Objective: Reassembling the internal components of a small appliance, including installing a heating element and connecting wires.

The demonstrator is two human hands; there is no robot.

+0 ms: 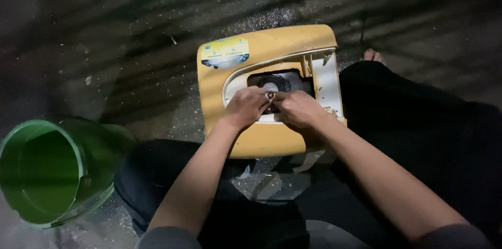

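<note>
My left hand [246, 107] and right hand [299, 109] met at the middle of the yellow casing [261, 50], fingertips pinched together on a small shiny part [271, 95]; too small to tell what it was, maybe a screw or clip. Both hands were curled, fingers bent in, touching each other at the tips. The part sat at the front edge of the dark round opening [280, 80] w/ a pale rim, approx. the centre of the casing top. A pale panel [328, 83] ran along the casing's right edge, just beside the opening. A sticker [226, 53] w/ blue and yellow print was at the far left corner of the casing. The casing lay on the gritty concrete floor [130, 29], between my knees in dark trousers [418, 118]. A bare foot [372, 55] showed past the right knee. A green bucket [44, 173] lay tipped on its side, well apart, at the near left.
</note>
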